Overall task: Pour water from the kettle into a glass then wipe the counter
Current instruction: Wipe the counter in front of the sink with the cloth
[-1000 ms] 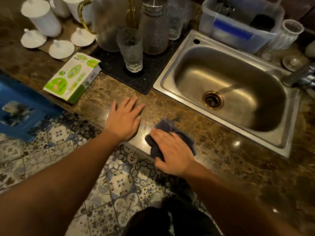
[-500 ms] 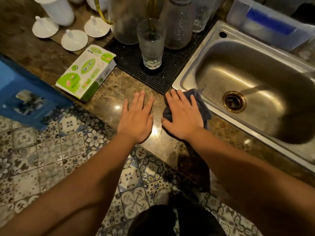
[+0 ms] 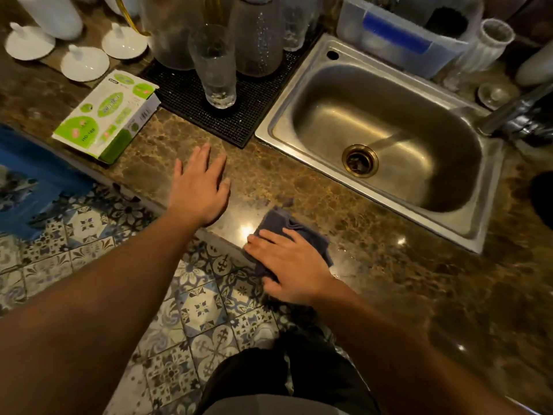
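Observation:
My right hand [image 3: 291, 263] presses a dark grey cloth [image 3: 278, 221] flat onto the brown marble counter [image 3: 299, 193], close to its front edge. My left hand [image 3: 200, 187] lies flat on the counter to the left of the cloth, fingers spread and holding nothing. A tall clear glass [image 3: 215, 65] with a little water at its bottom stands on the black mat [image 3: 239, 121] behind my hands. Behind the glass stands a large clear kettle or pitcher [image 3: 170, 31] with a gold handle, cut off by the top edge.
A steel sink [image 3: 386, 139] with a brass drain lies to the right, its tap [image 3: 514, 115] at the far right. A green and white box [image 3: 109, 118] lies left of the mat. White lids [image 3: 85, 62] and a clear plastic bin [image 3: 401, 34] line the back.
My right hand has pulled the cloth from beside the sink's corner back toward the counter's front edge. My left hand stays flat on the counter.

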